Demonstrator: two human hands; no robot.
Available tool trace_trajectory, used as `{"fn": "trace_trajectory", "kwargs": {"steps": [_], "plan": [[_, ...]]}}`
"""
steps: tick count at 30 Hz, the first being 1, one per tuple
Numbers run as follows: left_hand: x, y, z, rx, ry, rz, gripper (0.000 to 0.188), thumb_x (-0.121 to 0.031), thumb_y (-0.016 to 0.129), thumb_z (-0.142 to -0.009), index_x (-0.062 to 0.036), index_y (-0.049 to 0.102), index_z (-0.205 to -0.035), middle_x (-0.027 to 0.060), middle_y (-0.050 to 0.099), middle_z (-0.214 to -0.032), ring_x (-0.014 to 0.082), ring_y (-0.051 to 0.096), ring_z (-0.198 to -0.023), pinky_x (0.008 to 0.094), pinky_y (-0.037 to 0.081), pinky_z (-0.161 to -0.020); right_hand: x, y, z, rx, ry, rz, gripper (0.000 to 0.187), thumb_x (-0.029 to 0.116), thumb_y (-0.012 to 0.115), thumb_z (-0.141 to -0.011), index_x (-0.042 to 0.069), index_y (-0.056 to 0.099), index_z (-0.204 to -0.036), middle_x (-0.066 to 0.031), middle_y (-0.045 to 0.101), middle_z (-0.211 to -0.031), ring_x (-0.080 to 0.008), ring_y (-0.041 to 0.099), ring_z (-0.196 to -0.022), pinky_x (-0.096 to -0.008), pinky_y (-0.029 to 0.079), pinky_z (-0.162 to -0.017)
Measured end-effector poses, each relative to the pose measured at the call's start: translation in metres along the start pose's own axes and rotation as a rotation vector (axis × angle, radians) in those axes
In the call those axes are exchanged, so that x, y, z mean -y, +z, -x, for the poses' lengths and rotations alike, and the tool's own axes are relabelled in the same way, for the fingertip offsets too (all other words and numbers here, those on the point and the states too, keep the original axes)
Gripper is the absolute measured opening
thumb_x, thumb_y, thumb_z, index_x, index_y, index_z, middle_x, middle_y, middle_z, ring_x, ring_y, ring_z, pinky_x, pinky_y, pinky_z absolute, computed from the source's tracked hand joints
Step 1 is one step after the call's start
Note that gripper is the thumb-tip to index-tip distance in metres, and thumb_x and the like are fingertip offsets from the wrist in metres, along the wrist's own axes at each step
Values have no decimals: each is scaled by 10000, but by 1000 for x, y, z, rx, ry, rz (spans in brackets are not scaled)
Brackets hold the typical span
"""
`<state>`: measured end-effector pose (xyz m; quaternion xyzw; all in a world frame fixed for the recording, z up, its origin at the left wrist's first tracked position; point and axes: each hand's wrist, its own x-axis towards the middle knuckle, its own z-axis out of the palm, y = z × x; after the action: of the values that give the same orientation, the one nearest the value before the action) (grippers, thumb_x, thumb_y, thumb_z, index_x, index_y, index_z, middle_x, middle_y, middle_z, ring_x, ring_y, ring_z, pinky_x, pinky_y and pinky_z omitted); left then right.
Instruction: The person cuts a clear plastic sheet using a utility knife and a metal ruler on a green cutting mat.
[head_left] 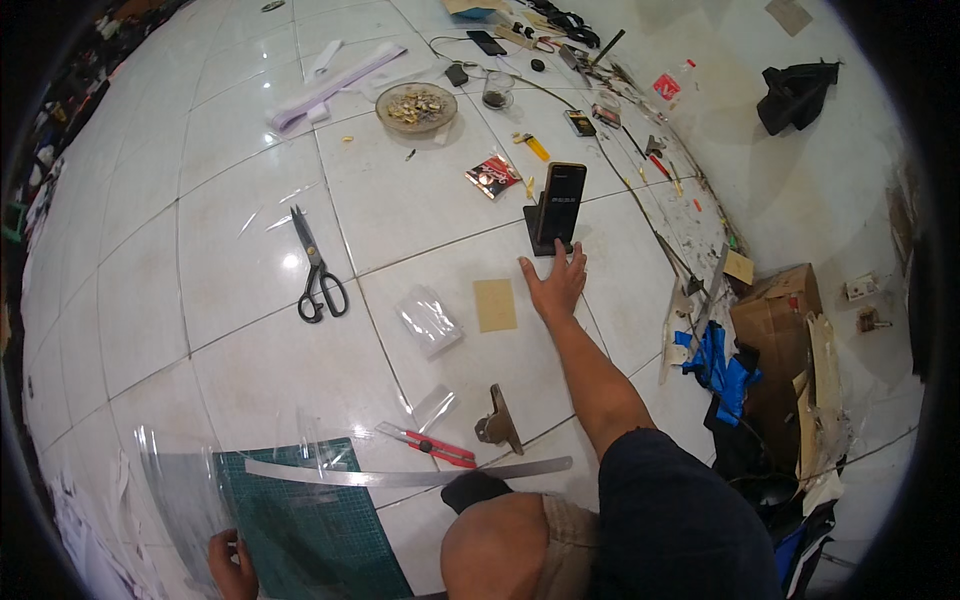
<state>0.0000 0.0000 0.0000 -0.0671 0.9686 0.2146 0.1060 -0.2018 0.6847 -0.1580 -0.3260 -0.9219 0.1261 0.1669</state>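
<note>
The green cutting mat (310, 540) is the landmark here. Beyond it and to its right, the phone (565, 200) leans upright on a black stand (534, 236), apparently so that its lit screen faces the person. The right hand (560, 285) reaches to its foot, fingers spread apart; whether the fingertips touch phone or stand cannot be told. The left hand (232, 565) is at the mat's left edge, by the clear plastic sheet (165, 480), fingers curled, perhaps to steady it; what they close on cannot be told.

A steel ruler (420, 478) lies across the mat's far part and past its right edge, with the red cutter (440, 448) just beyond, both seemingly kept within reach. Black-handled scissors (312, 262) lie well beyond the mat.

The surface is a glossy white tiled floor (250, 380) with dark joints. Far beyond the mat sits a glass bowl (415, 128) of small bits; well to its right, a cardboard box (775, 345) stands near a pale wall (850, 200).
</note>
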Motion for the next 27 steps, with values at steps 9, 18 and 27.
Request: {"fn": "trace_trajectory", "kwargs": {"steps": [9,18,27], "plan": [[43,-80,68,-105,-249,-145,218,-75,629,-947,-9,634,-1154,165,652,-1096,300,653,-949,387,536,-853,11,1,20,-254,-239,-277,702,340,816,-819,21,488,-1352,-200,502,-1353,-374,432,-1311,-485,344,-1122],[151,-22,231,-364,-763,-22,327,-187,693,-883,14,654,-1138,183,693,-1027,305,677,-906,390,532,-829,225,-84,112,375,-849,-818,290,137,716,-899,63,610,-1159,-69,574,-1114,-147,576,-879,-289,466,-684],[207,97,311,-461,-991,298,541,-370,716,-882,38,625,-1225,235,651,-1174,358,625,-1111,438,486,-959,404,-201,267,1091,-1980,-180,279,282,706,-905,60,640,-1059,-123,654,-978,-276,661,-863,-412,531,-767]]}}
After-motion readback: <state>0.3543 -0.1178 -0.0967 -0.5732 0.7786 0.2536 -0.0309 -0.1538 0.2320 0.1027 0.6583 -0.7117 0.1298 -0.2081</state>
